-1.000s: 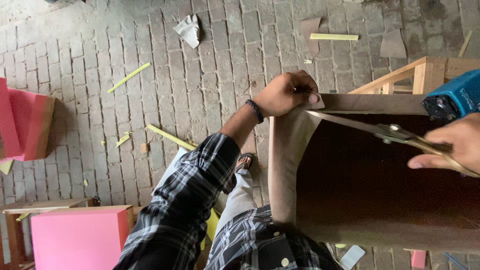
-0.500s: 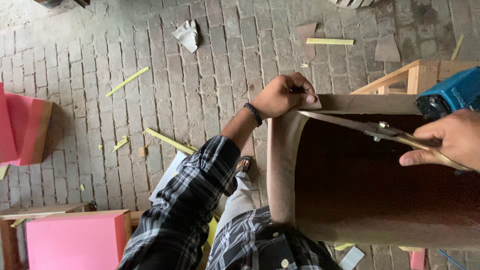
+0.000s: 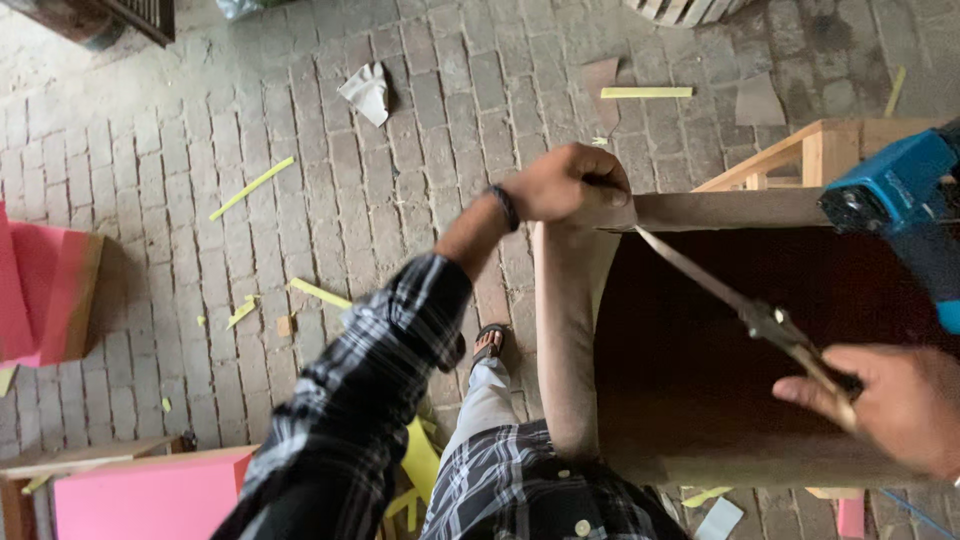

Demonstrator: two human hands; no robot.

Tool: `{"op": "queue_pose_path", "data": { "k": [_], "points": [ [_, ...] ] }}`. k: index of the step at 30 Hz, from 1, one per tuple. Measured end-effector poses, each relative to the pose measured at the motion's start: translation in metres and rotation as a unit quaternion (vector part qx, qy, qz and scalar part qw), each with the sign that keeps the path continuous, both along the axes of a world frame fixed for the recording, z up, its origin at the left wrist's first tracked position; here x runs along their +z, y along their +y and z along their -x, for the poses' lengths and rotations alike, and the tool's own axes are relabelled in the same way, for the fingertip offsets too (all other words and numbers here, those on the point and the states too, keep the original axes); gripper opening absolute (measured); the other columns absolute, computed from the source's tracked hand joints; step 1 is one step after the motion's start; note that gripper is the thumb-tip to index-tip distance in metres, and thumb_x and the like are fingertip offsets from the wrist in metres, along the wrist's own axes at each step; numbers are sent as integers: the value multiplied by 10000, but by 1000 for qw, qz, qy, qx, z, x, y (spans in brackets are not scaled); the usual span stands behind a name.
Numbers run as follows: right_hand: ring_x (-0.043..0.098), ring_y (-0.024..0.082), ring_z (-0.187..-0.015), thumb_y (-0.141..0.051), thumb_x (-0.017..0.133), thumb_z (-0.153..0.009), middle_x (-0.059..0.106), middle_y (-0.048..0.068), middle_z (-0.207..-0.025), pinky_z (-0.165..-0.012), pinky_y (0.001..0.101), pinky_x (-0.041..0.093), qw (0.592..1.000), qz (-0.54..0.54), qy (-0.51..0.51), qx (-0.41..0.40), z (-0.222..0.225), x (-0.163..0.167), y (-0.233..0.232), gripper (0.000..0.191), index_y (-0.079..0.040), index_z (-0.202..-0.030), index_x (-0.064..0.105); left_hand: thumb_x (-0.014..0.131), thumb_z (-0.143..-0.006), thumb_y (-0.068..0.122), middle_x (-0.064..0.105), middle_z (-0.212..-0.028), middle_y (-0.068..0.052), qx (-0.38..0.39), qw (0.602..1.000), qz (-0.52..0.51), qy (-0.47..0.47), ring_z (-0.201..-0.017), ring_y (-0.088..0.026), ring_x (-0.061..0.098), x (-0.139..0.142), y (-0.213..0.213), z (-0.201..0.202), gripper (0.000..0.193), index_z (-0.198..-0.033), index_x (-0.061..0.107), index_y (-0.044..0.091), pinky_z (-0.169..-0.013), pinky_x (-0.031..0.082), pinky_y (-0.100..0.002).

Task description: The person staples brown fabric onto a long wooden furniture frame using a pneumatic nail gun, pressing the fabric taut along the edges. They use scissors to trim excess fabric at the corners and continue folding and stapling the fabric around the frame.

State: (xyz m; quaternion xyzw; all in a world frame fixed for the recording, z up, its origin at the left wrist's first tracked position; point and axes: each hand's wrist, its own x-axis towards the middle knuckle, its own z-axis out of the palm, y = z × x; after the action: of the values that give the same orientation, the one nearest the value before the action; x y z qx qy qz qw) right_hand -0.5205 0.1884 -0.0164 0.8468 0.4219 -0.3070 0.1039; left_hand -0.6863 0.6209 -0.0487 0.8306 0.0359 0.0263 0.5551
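Left hand point(image 3: 565, 185) on brown sheet point(image 3: 700, 350) corner, scissors point(image 3: 745, 305) in right hand point(image 3: 900, 405).

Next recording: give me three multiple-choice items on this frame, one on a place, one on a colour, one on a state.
1. Where is the left hand?
A. on the corner of the brown sheet
B. on the brick floor
C. on the pink board

2. What colour is the power tool at the right edge?
A. red
B. blue
C. green

3. What is the right hand doing?
A. hanging empty
B. lying flat on the sheet
C. gripping scissors

Answers: 1 A, fingers pinch that corner; 2 B, its casing is blue; 3 C, fingers wrap the handles.
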Motion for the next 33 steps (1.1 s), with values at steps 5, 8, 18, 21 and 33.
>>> {"op": "queue_pose_path", "data": {
  "k": [5,8,18,21,33],
  "points": [
    [560,85,-508,-657,730,-733,550,-60,-593,-510,291,500,995,-31,24,-94,66,21,-32,456,-207,-780,673,727,-843,297,796,-967,-72,-110,982,-118,92,-914,-221,740,39,13,-23,286,-1041,784,99,-830,566,-368],
    [583,121,-499,-654,755,-723,564,-3,-557,-489,318,531,989,-8,-13,-149,102,31,-26,496,-164,-773,694,729,-803,286,787,-946,-70,-163,968,-179,69,-883,-229,753,56,13,-39,269,-992,786,104,-800,589,-374],
    [438,104,-387,-380,848,-760,483,32,-450,-381,312,318,817,-417,59,-394,187,39,-30,433,-29,-605,648,671,-814,190,764,-978,-75,-55,969,-225,-83,-924,-264,725,84,-45,-14,188,-971,763,144,-804,571,-399],
    [448,98,-407,-302,816,-814,525,28,-465,-389,296,330,722,-428,70,-539,198,49,-45,355,-6,-678,675,736,-851,157,741,-974,-89,-50,976,-151,-150,-881,-257,732,96,-79,-5,166,-1010,750,111,-781,583,-363],
    [604,115,-575,-239,788,-892,667,26,-734,-511,272,481,509,-552,38,-659,-42,86,-242,214,-43,-894,705,755,-838,102,753,-970,-74,-180,965,-115,-153,-862,-227,746,154,-232,-35,162,-1000,743,97,-747,594,-338]
  ]
}}
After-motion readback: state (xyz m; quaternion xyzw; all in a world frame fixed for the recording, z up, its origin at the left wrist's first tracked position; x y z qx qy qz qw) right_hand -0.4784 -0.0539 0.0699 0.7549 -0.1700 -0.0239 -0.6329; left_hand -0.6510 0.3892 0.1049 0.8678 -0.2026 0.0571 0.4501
